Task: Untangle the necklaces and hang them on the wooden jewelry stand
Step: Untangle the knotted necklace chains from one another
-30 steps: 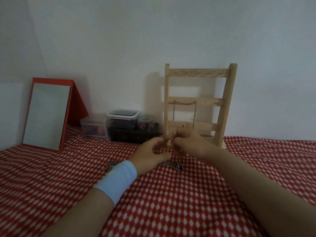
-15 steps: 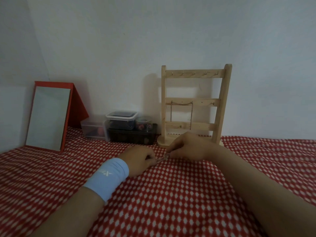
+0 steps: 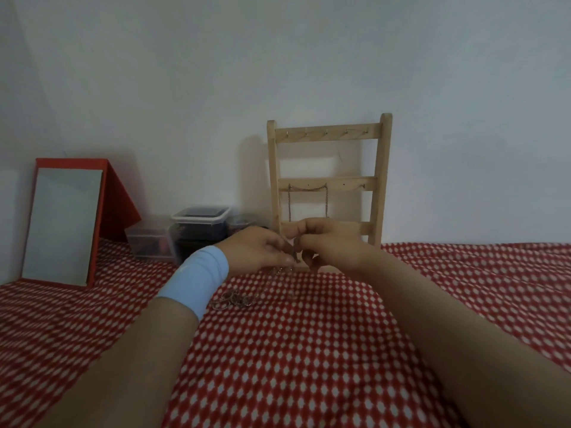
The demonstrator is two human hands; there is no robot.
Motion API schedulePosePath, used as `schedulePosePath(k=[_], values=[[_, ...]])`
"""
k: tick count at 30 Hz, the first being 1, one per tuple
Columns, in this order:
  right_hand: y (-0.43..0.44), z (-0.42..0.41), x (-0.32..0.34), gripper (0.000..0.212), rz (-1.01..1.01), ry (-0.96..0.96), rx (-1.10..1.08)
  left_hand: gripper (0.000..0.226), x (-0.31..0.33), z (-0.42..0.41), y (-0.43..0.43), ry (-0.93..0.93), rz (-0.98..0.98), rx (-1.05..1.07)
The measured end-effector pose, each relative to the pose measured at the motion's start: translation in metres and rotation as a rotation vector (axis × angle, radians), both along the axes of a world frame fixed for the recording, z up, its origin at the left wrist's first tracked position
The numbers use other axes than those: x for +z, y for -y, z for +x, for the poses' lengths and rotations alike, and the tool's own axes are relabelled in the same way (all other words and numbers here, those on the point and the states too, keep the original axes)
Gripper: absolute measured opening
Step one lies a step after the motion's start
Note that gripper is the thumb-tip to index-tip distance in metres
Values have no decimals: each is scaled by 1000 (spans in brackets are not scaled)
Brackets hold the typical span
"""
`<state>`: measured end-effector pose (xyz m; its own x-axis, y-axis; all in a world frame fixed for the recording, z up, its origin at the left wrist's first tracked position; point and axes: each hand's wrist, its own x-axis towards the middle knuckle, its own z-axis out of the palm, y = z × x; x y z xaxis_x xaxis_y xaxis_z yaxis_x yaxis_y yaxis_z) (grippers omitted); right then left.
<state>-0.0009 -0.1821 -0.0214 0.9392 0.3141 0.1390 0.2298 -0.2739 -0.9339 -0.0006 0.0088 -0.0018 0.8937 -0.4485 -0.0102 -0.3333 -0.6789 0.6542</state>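
Both hands are up and close together, just in front of the stand's lower rungs. The left hand (image 3: 259, 251), pale blue wristband (image 3: 194, 281) on its wrist, has its fingers curled in, thumb and fingertips nipping a thin chain (image 3: 296, 259). The right hand (image 3: 332, 247) meets it almost knuckle to knuckle, fingers curled too, pinching the same chain a little further along. Tight, narrow grips on both sides: that looks like picking at a knot or clasp, with the strand held short so it can't slip. What exactly sits between the fingertips is too small to tell.

From the left hand the chain droops to the red checked cloth (image 3: 309, 366). There the tangle (image 3: 236, 299) of ringed links lies in a heap just beside the left wrist, about mid-cloth. I'd guess it is left lying so its weight doesn't drag on the piece being freed.

Behind the hands, at the cloth's far edge against the wall, the stand (image 3: 381, 180) is upright and within easy reach. One necklace (image 3: 307, 188) already hangs from the middle rung's left hooks, and the top rung's hooks are bare. At the far left a red-framed mirror (image 3: 61, 223) leans back, with lidded boxes (image 3: 200, 214) between it and the stand.
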Motion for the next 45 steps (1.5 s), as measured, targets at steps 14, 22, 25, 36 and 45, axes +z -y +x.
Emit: schedulePosePath(k=[14, 22, 25, 36, 45], values=[[5, 3, -10, 32, 4, -86, 48, 32, -36, 17, -6, -108, -581, 96], [7, 6, -12, 14, -54, -53, -71, 17, -32, 20, -10, -77, -671, 181], [5, 4, -9, 15, -100, -55, -36, 17, -34, 20, -9, -199, -852, 158], [-6, -2, -6, 24, -297, 99, -130, 15, -17, 16, -3, -239, -736, 184], [-6, -1, -11, 27, -206, 88, -125, 28, -27, 36, -15, -29, -215, 431]])
